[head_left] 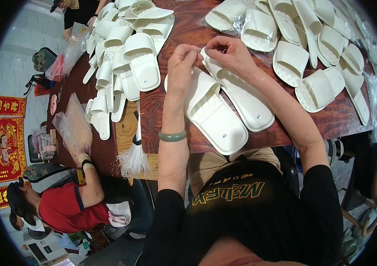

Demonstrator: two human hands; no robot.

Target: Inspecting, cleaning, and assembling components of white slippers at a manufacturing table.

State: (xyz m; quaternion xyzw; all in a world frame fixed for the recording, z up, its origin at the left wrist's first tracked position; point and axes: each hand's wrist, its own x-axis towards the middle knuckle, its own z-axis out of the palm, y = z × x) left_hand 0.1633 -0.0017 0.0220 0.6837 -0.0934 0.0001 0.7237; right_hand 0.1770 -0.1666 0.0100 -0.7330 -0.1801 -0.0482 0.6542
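Two white slippers lie side by side in front of me, the left slipper and the right slipper, with their heels toward my body. At their toe ends my left hand, above a green bangle, is closed in a pinch. Close beside it, my right hand pinches thumb against finger near the right slipper's toe. Whatever lies between the fingertips is too small to make out. A bundle of thin clear-white strands hangs at the table edge by my left forearm.
A heap of white slippers lies on the left, another slipper pile on the right, some in clear plastic bags. The dark red wooden table carries them. A co-worker in red sits at left, one hand by a plastic bag.
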